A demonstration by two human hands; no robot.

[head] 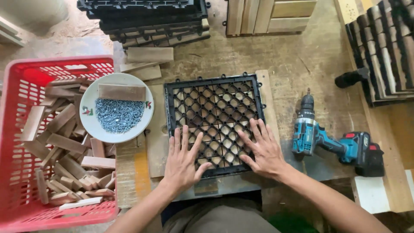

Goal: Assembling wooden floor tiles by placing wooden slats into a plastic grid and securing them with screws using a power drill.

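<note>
Worn wooden table (302, 64), scratched and dusty, fills the view; bare concrete floor shows at top left. Red plastic crate (17, 129) at left holds loose short wood blocks. Stacks of black grid tiles (146, 17) at the far edge, and slatted wood tiles (384, 47) stacked at right. Black plastic grid tile (214, 103) lies flat mid-table on a board, wood slats visible under the lattice. Blue cordless drill (327, 144) lies on its side just right of the tile. White plate (92, 125) between crate and tile carries a heap of screws and one wood block. Left hand (183, 162) and right hand (263, 151) are spread, palms down, pressing on the tile's near half.
</note>
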